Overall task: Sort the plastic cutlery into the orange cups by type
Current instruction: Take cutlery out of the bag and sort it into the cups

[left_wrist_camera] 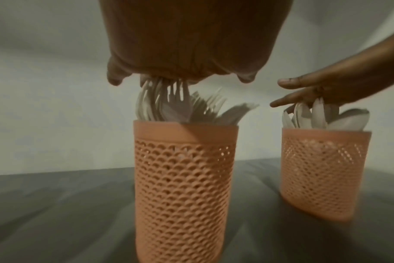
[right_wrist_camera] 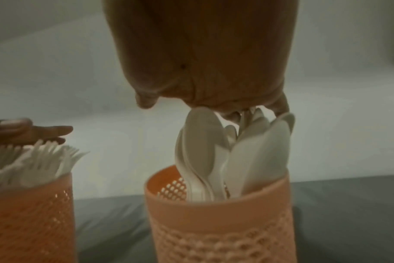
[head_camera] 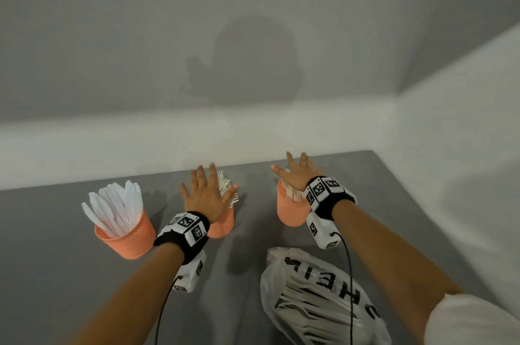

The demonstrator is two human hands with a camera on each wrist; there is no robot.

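Three orange mesh cups stand in a row on the grey table [head_camera: 56, 274]. The left cup [head_camera: 128, 236] holds white knives [head_camera: 115, 204]. The middle cup [head_camera: 223, 225] [left_wrist_camera: 182, 186] holds white forks [head_camera: 226, 188] [left_wrist_camera: 180, 105]; my left hand [head_camera: 206, 192] is spread flat over them, palm on the tines. The right cup [head_camera: 289, 211] [right_wrist_camera: 220, 222] holds white spoons [right_wrist_camera: 205, 151]; my right hand [head_camera: 295, 173] lies flat with straight fingers on the spoon tips. Neither hand grips anything.
A crumpled white plastic bag [head_camera: 318, 297] with black letters and more white cutlery inside lies at the near right. A pale wall runs close behind the cups, and the table's right edge [head_camera: 422, 218] slants away beside my right arm.
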